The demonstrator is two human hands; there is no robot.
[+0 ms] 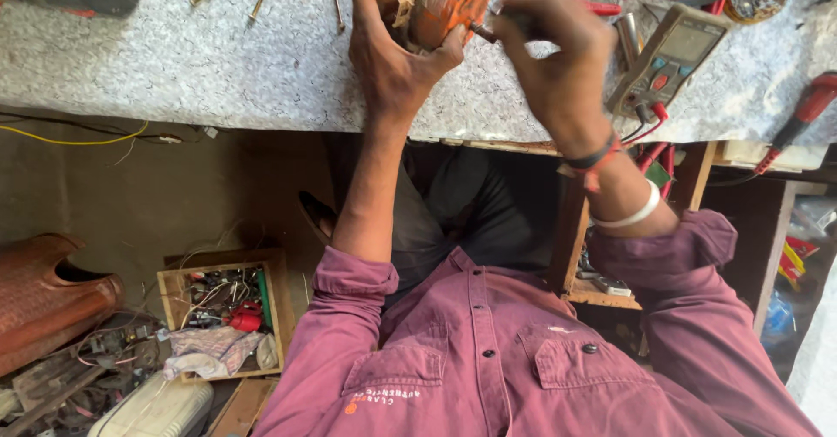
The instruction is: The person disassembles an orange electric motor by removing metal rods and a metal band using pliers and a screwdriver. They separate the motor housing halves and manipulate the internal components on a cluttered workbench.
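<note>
Your right fingers (523,20) were pinched shut on a thin tool (482,32), its tip touching the orange coil (440,1). Your left hand (397,49) was wrapped around that coil, thumb at its lower edge, steadying it over the worktop (218,62) near its front edge. You seemed mid-probing; the next move called for a steady tip. A meter (667,58) lay just right.

tabletop (218,53): speckled stone, matt, rough | orange motor housing (440,1): painted metal, scuffed, dull | multimeter (667,58): matt plastic | crate (170,284): raw wood | shirt (488,350): maroon woven cloth
</note>
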